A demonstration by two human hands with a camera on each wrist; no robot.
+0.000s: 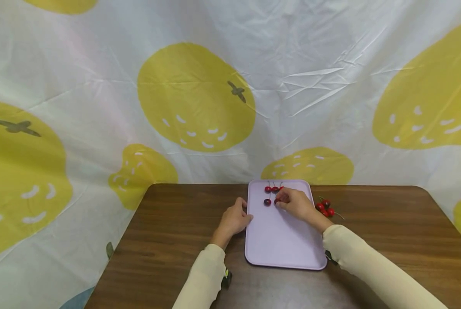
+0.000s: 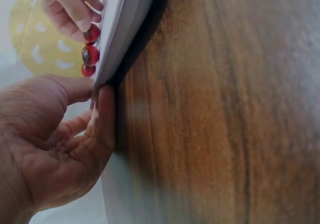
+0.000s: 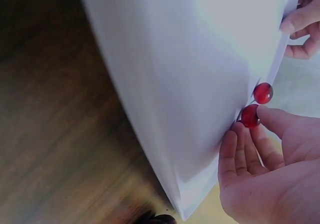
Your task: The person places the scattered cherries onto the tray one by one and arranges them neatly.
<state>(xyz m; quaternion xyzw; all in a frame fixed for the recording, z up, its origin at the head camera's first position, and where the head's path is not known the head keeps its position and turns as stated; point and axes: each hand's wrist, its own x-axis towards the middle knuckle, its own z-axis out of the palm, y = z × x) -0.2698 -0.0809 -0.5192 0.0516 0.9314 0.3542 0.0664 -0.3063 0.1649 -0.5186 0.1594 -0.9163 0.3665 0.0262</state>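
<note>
Setting a cherry on the lilac tray seems the step in hand: the right hand pinches it, the left hand grips the tray's edge between thumb and fingers. Next calls for a gentle release.

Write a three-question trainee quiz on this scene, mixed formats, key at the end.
1. Which hand is pinching a cherry?
2. True or false: every cherry in the head view lies within the tray.
3. In the head view, the left hand is at which edge of the tray? A) near B) left C) right

Key:
1. The right hand.
2. False: a cluster of cherries lies on the table, beside the tray's right edge.
3. B
</note>
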